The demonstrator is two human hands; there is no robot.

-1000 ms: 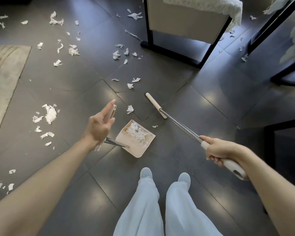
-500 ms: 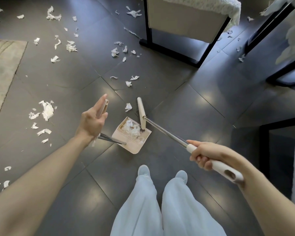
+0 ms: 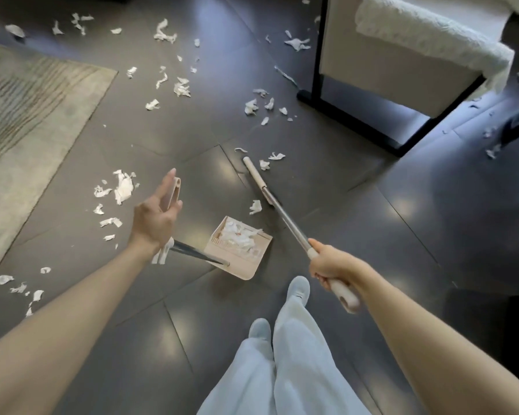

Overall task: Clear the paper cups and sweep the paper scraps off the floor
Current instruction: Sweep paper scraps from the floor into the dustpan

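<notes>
My left hand (image 3: 155,218) grips the beige handle of a long-handled dustpan (image 3: 240,248) that rests on the dark tiled floor and holds a heap of white paper scraps. My right hand (image 3: 330,265) is closed on the grip of a broom (image 3: 277,208); its narrow beige head lies on the floor beyond the pan. One scrap (image 3: 255,206) sits between the broom head and the pan. More scraps (image 3: 123,188) lie to the left of my left hand, and others (image 3: 258,106) farther off. No paper cups are in view.
A grey rug (image 3: 27,121) covers the floor at left. A cream chair on a black frame (image 3: 372,70) with a white throw stands at the upper right. My feet and pale trousers (image 3: 282,354) are just behind the dustpan. Dark furniture edges the right side.
The broom head swept in to the pan's mouth, then moved back out beyond it. The view shifted right, and my right foot has stepped forward.
</notes>
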